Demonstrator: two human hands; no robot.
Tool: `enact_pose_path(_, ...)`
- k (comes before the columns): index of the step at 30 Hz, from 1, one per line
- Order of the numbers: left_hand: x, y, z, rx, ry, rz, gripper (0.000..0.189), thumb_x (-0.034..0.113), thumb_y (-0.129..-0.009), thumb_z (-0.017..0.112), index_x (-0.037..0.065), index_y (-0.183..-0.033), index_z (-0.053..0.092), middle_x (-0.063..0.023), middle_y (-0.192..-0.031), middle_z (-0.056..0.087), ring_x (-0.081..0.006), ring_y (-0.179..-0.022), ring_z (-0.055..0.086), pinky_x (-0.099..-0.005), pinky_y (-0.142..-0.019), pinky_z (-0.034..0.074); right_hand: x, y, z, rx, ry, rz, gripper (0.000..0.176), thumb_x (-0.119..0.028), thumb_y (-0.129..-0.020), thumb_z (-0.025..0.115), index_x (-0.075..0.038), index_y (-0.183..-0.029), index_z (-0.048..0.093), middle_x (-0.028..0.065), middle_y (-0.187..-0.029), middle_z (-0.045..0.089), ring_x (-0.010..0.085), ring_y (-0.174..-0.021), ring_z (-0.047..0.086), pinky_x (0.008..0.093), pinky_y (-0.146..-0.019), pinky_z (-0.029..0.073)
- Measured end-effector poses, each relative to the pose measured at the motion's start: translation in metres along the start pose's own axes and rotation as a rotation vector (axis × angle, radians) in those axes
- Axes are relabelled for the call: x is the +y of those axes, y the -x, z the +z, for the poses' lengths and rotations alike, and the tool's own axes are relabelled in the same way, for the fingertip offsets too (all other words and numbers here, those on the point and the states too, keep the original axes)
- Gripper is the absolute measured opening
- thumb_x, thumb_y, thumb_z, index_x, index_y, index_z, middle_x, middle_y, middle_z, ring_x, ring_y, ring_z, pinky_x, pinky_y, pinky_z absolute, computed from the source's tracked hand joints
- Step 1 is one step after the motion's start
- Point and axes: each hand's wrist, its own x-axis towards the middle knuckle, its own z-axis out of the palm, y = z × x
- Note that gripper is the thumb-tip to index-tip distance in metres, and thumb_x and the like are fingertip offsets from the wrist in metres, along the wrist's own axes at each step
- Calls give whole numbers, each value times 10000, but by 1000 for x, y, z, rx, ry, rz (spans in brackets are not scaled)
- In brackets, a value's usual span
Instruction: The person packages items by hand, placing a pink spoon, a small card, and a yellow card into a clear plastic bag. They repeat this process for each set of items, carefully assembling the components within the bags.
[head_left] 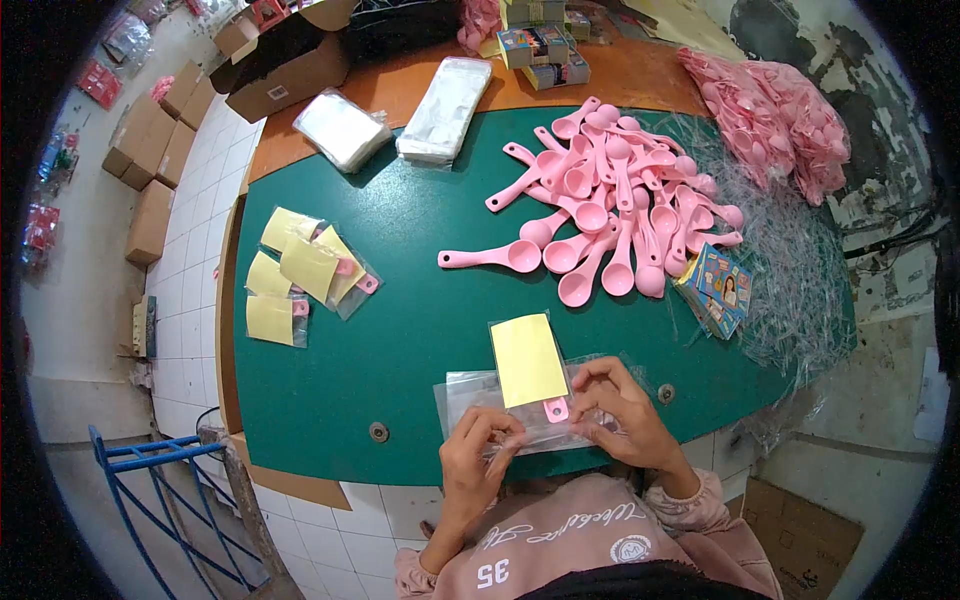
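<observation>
A clear plastic bag with a yellow card inside lies at the table's front edge, on top of other flat clear bags. The holed end of a pink spoon handle shows below the card; the rest of that spoon is hidden. At the near left of this bag, my left hand is closed, thumb and forefinger pinching clear plastic. On the right, my right hand bends its fingers and thumb together on the plastic at the bag's lower right corner.
Pink measuring spoons are heaped at the back right, beside a stack of printed cards and loose clear wrappers. Several packed bags lie left. Two stacks of clear bags and card bundles sit behind.
</observation>
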Motion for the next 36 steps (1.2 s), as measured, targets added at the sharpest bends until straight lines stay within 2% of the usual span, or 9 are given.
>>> enact_pose_path(4, -3, 3, 6, -3, 183, -167, 105, 20, -744, 651, -3, -816, 578, -93, -810, 563, -174, -699, 600, -248, -624, 493, -3, -3, -1, -68, -29, 105, 148, -32, -767, 627, -12, -895, 557, 109, -1007, 448, 199, -879, 537, 292, -746, 478)
enact_pose_path(7, 0, 0, 7, -59, 77, -188, 101, 37, -764, 641, -15, -815, 572, -98, -805, 561, -168, -695, 601, -254, -624, 498, 8, 2, 10, 29, -321, 362, 122, -56, -819, 592, 5, -907, 534, 106, -978, 487, 160, -839, 574, 261, -688, 500)
enact_pose_path(12, -1, -2, 11, 67, 101, -218, 97, 42, -783, 627, -20, -822, 564, -87, -808, 558, -136, -696, 595, -248, -589, 500, 1, -6, 16, 54, -380, 506, 124, -62, -855, 549, 43, -877, 487, 68, -768, 552, 131, -657, 617, 246, -561, 528)
enact_pose_path(21, 1, -3, 21, 228, 377, -334, 242, 19, -838, 560, 0, -1048, 443, -48, -823, 534, -74, -713, 527, -182, -544, 440, 2, -7, 27, 178, -379, 494, 138, -34, -864, 515, 32, -957, 438, 100, -768, 563, 134, -603, 618, 234, -473, 512)
enact_pose_path(25, -3, -1, 14, 99, 341, -363, 167, 32, -846, 551, -12, -1001, 509, -65, -916, 532, -85, -733, 522, -190, -530, 461, -8, -11, 23, 159, -345, 455, 186, -34, -863, 514, 33, -1024, 449, 91, -762, 553, 122, -597, 614, 231, -475, 506)
enact_pose_path(28, 3, -10, 7, 25, 301, -295, 243, 23, -835, 551, 4, -1077, 541, -72, -963, 544, -99, -776, 518, -201, -592, 469, -11, -15, 13, 84, -249, 510, 248, -27, -836, 533, 20, -1074, 480, 109, -776, 560, 165, -619, 615, 275, -524, 501)
enact_pose_path(31, -8, -24, -16, 85, 112, -93, 337, -2, -809, 545, 28, -1145, 551, -111, -1079, 547, -124, -836, 524, -219, -634, 469, -5, -34, -9, 138, 297, 157, 246, -39, -780, 569, -7, -1023, 547, 152, -819, 552, 313, -729, 560, 376, -649, 458)
enact_pose_path(33, -27, -43, -47, 226, -93, 94, 326, 0, -804, 542, 32, -1128, 562, -117, -1061, 560, -160, -866, 535, -254, -700, 461, 10, -53, -27, 190, 607, 16, 262, -10, -745, 557, -15, -1006, 539, 136, -887, 533, 295, -821, 539, 378, -695, 447)
enact_pose_path(36, -34, -73, -98, 322, -425, -63, 343, 151, -834, 559, 95, -1172, 534, -143, -1168, 510, -272, -1079, 472, -380, -896, 376, 35, -81, -50, 93, 891, -139, 290, 17, -689, 536, -26, -976, 527, 119, -957, 510, 275, -909, 503, 379, -739, 424)
